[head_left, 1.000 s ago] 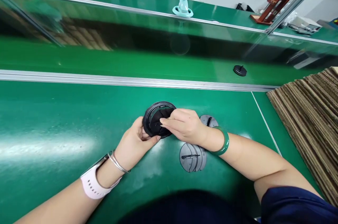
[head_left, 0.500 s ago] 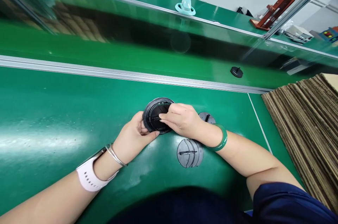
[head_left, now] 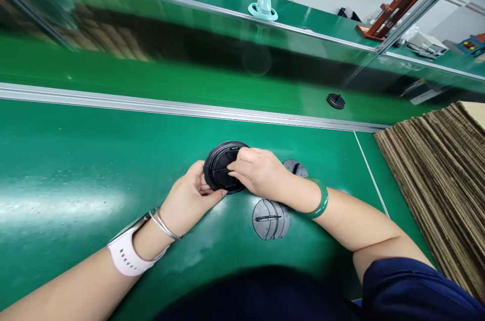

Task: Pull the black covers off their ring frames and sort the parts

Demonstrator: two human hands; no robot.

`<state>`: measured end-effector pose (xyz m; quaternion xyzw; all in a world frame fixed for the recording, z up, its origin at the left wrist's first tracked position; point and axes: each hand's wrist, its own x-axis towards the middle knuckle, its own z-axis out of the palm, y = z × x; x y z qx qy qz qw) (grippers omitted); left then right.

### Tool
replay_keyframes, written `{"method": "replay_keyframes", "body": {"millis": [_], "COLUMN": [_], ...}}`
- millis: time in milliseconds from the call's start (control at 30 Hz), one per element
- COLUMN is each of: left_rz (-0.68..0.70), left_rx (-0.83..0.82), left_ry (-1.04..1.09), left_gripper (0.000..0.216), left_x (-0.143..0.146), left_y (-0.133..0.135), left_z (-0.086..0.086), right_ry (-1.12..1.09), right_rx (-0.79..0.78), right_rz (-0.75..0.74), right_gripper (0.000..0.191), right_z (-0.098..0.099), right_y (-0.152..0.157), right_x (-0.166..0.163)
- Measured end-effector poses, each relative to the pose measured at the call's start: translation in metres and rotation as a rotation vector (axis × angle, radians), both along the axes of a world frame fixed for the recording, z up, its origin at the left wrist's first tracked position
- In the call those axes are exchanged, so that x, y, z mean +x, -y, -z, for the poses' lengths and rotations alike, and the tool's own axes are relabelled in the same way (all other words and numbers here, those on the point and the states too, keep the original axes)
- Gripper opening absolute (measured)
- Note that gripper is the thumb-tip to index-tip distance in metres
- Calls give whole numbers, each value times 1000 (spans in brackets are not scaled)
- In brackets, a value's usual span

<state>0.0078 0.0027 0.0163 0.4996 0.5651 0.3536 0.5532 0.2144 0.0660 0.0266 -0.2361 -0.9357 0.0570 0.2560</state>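
Observation:
My left hand (head_left: 195,187) grips the left edge of a round black plastic part with a raised rim (head_left: 217,162), its thumb along the lower edge. Over the same part, my right hand (head_left: 255,169) pinches at a small raised bar in the middle of a disc seated inside the rim. The part is tilted above the green tabletop. Below my right wrist lie several overlapping flat grey discs (head_left: 271,220) with a dark bar across the top one. Another grey disc (head_left: 296,168) is half hidden behind my right forearm.
A stack of corrugated cardboard sheets (head_left: 428,174) stands at the right. Beyond the metal rail (head_left: 151,107) a black round part (head_left: 336,101) rests on the green strip. A clear panel rises behind it, with a fan (head_left: 263,5) on the far bench.
Both hands stay on the black part, which has tilted slightly. The whole view has shifted a little; the grey discs lie as before.

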Motion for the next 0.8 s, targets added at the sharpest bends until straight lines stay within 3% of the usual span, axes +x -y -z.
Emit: {"method": "replay_keyframes", "body": {"millis": [300, 433, 500, 567, 700, 800], "left_rz": [19, 9, -1, 5, 83, 152], "left_rx": [-9, -28, -35, -31, -7, 47], "left_ry": [15, 90, 136, 150, 65, 15], "left_gripper": [61, 65, 67, 70, 76, 73], "left_x": [-4, -4, -5, -5, -7, -11], "left_y": [0, -2, -3, -3, 2, 5], "left_z": [7, 10, 11, 11, 11, 11], "right_ry": [168, -34, -269, -421, -448, -522], "right_rx": [55, 13, -99, -336, -816, -894], "right_rz": [71, 63, 151, 271, 345, 369], "right_gripper": [28, 25, 36, 47, 18, 11], "right_z": [1, -6, -6, -2, 12, 19], "right_y": [10, 8, 5, 2, -3, -3], "right_x": [-9, -7, -3, -1, -3, -9]}}
